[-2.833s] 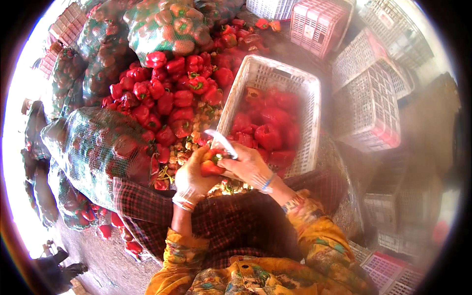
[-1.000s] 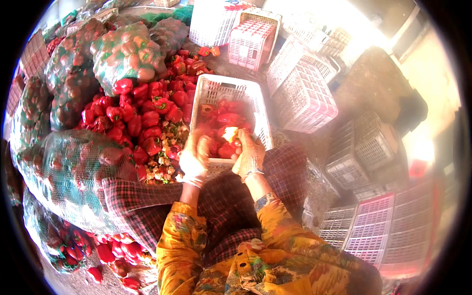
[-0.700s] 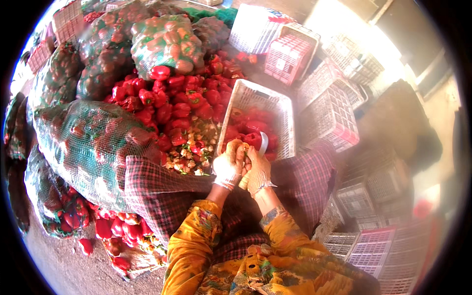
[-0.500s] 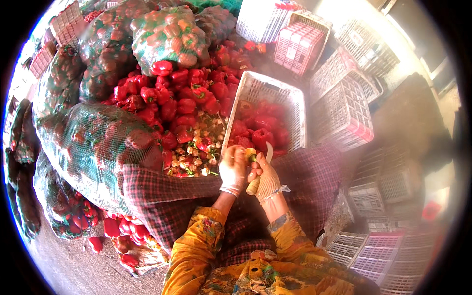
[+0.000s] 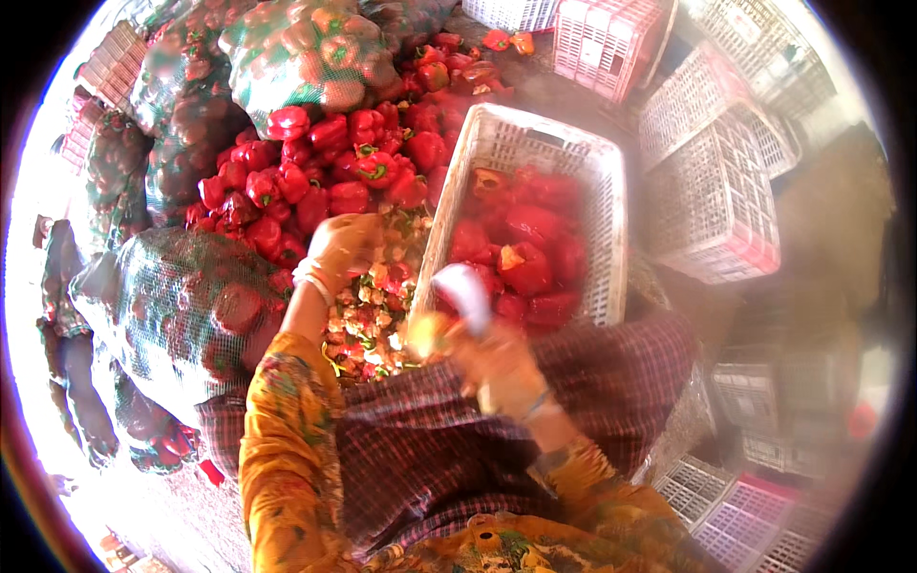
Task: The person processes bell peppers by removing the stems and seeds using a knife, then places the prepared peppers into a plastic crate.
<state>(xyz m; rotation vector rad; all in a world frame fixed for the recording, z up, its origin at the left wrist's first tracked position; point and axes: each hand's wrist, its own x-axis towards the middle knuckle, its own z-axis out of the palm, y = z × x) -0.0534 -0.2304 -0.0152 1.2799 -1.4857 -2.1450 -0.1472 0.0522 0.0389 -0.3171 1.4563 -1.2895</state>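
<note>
My right hand (image 5: 501, 368), blurred by motion, is closed on a knife whose pale curved blade (image 5: 465, 294) points up by the near left corner of the white crate. Beside its fingers is a smeared yellowish piece (image 5: 427, 334); I cannot tell whether it is held or loose. My left hand (image 5: 342, 250) reaches out to the left, where the heap of whole red bell peppers (image 5: 349, 198) meets a litter of cut pepper cores (image 5: 368, 313). Its fingertips are partly hidden and blurred. Inside the white crate (image 5: 613, 205) lie several red peppers (image 5: 527, 267).
Green mesh sacks full of peppers (image 5: 196, 310) stand along the left, with another sack (image 5: 310, 62) behind the heap. Plastic crates (image 5: 712, 196) are stacked on the right, and more crates (image 5: 745, 511) sit at lower right. A checked cloth (image 5: 420, 458) covers my lap.
My hands have parted. The left has left the yellow-green piece and moved left to the pepper heap; the right, with the knife, has shifted slightly down. A pepper with a yellowish end now shows in the crate.
</note>
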